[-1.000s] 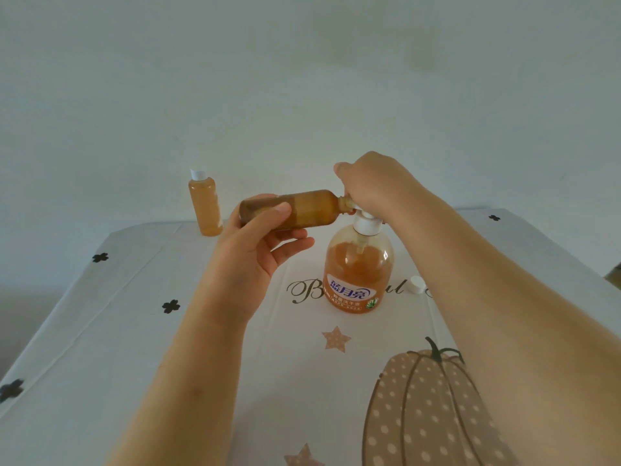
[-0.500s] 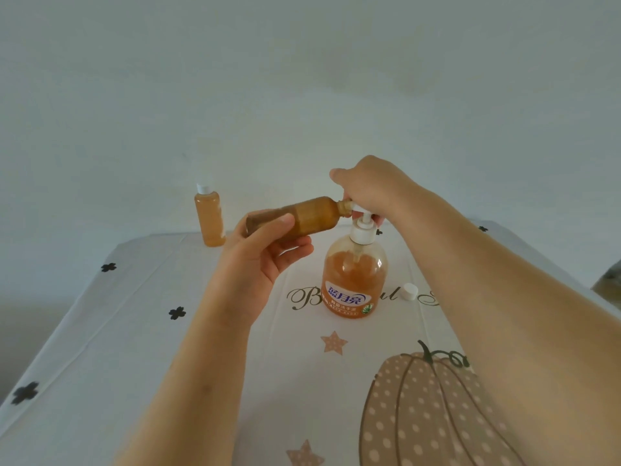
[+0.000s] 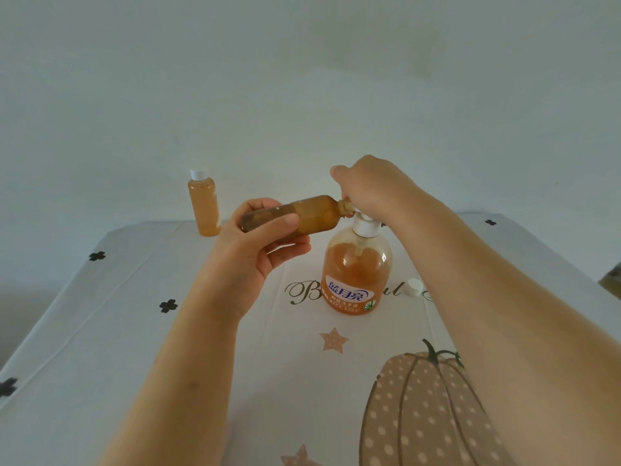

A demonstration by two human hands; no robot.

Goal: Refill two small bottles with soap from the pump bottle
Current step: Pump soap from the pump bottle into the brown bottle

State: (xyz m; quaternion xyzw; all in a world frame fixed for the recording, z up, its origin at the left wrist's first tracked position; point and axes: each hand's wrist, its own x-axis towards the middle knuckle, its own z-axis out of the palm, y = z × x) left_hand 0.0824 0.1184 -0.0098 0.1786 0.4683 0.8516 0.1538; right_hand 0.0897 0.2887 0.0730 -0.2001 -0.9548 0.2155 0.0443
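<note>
1. Left hand (image 3: 255,250): fingers and thumb curled round the base end of the uncapped small bottle (image 3: 302,215), a clear plastic cylinder part-filled with amber soap. It is held in the air almost on its side, neck toward the pump.
2. Right hand (image 3: 369,186): fingers curled down over the white pump head, gripping it; fingertips hidden. The held bottle's open neck meets the nozzle under this hand.
3. Pump bottle (image 3: 356,274): round clear plastic, orange soap, blue-and-white label. It stands upright mid-worktop.
4. Capped small bottle (image 3: 203,206): clear plastic, orange soap, white lid. It stands upright at the far left edge, well apart.
5. Loose white cap (image 3: 412,286): lies near the pump bottle's right.
6. Worktop (image 3: 134,331): pale cloth with clover, star and pumpkin prints.
</note>
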